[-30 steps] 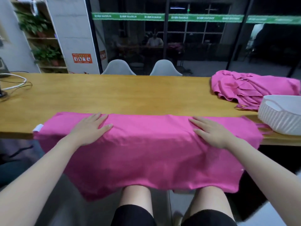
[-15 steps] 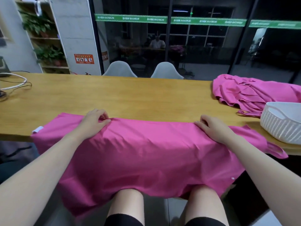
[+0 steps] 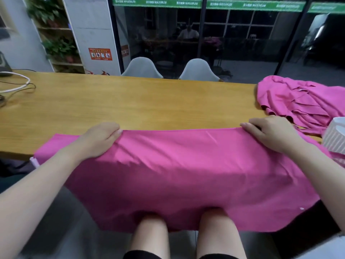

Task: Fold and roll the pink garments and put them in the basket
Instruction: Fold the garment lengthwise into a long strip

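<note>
A pink garment (image 3: 177, 165) is spread across the near edge of the table (image 3: 130, 101), its lower part hanging over the person's knees. Its far edge is gripped by the left hand (image 3: 100, 139) and by the right hand (image 3: 270, 133), the fingers of each curled over the cloth and pinching it. A pile (image 3: 298, 101) of further pink garments is seen at the far right of the table. Just beside it, at the right edge, part of the white basket (image 3: 334, 135) is visible. White cables (image 3: 16, 85) are seen at the far left.
</note>
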### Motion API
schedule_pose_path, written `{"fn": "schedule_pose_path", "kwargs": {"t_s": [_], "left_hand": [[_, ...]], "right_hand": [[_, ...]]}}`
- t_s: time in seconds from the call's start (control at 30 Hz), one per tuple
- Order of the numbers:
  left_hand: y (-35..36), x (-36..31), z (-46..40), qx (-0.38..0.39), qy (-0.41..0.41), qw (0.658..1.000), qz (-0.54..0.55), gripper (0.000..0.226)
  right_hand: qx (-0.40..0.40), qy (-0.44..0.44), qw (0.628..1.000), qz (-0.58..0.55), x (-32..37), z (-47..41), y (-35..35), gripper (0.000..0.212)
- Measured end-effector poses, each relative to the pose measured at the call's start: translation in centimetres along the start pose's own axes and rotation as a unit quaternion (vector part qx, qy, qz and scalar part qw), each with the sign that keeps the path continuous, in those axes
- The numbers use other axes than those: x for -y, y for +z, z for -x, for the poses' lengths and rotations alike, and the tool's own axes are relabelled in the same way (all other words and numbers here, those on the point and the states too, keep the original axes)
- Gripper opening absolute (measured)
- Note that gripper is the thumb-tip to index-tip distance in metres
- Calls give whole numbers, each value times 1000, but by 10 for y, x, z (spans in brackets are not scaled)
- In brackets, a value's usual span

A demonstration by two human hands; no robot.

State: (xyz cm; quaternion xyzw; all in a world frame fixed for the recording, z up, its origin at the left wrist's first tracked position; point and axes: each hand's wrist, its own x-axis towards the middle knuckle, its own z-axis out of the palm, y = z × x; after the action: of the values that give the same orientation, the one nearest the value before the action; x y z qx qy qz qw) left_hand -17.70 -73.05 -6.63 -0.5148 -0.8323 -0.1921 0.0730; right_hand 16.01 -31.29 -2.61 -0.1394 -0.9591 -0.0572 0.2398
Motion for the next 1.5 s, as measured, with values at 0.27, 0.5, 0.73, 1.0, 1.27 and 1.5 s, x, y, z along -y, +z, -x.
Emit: {"fn": "schedule_pose_path", "kwargs": {"t_s": [0.27,0.5,0.73,1.0,1.27,1.5], "left_hand": [[19,22,-37,32,-27,998,-56,20],[20,-3,-35,-62,5,972,-225,18],[25,-31,-1,-65,-167,981,-78,36],[14,-47,34,123,-218,963,-96,91],[7,-28,34,133,-186,967,-112,110],[7,4,-6,158,-179,967,-86,110]], "right_hand": [[76,61,995,-38,-5,-8,57,61],[35,21,998,-38,-8,-11,57,65],[71,98,992,-48,36,7,51,33],[194,163,964,-83,49,51,34,98],[257,144,954,-55,48,49,26,129],[259,136,954,-59,37,3,51,131]]}}
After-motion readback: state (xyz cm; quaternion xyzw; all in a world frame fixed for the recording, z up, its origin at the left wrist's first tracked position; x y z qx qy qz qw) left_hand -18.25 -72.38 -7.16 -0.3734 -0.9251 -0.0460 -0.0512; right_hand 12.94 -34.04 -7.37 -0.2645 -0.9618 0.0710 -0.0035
